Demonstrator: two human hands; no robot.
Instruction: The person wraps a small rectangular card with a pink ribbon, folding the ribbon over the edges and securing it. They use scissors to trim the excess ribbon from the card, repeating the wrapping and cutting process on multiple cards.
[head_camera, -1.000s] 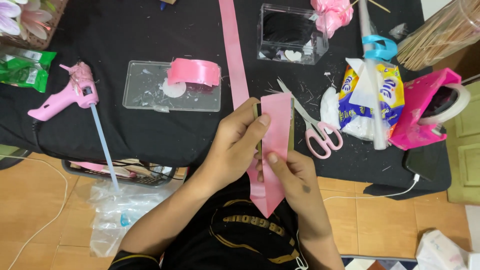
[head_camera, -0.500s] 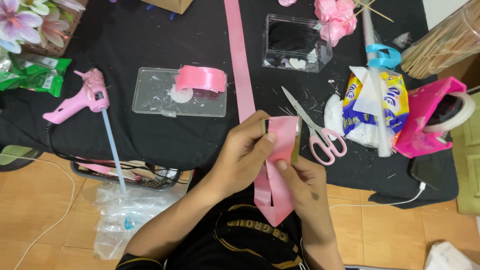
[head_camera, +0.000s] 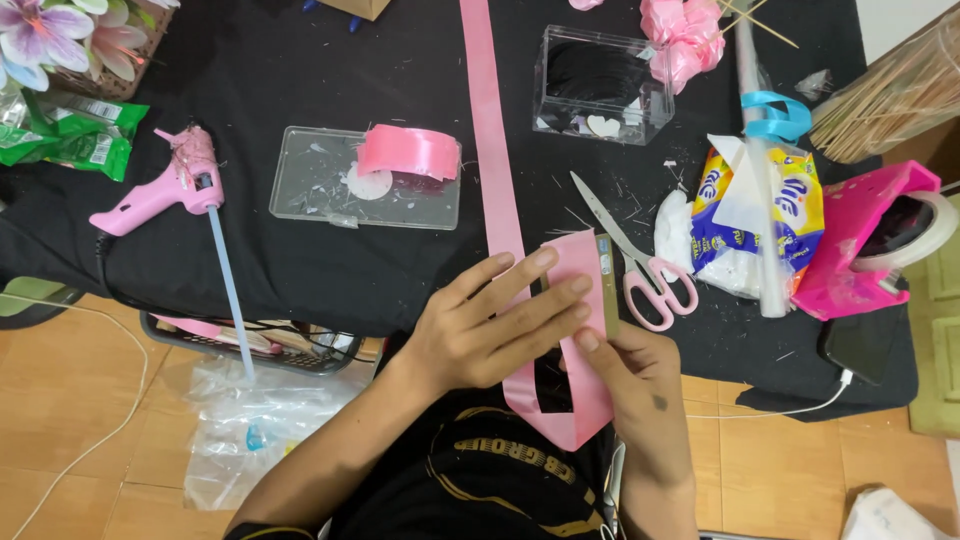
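One pink ribbon strip (head_camera: 578, 262) folded at the desk (head_camera: 300, 270) front edge, both grips grasping it: left hand (head_camera: 490, 325) fingers flat across, right hand (head_camera: 635, 375) pinching from below. Beside it: one pair of scissors (head_camera: 640, 262), one ribbon roll (head_camera: 408, 152), one glue gun (head_camera: 165, 185).

It looked like a home craft corner: a desk (head_camera: 300, 270) draped in black cloth stood on an orange tiled floor (head_camera: 90, 450), strewn with a pink glue gun (head_camera: 165, 190), a ribbon roll (head_camera: 408, 152), scissors (head_camera: 640, 262), a bundle of wooden skewers (head_camera: 895, 100) and artificial flowers (head_camera: 50, 30).
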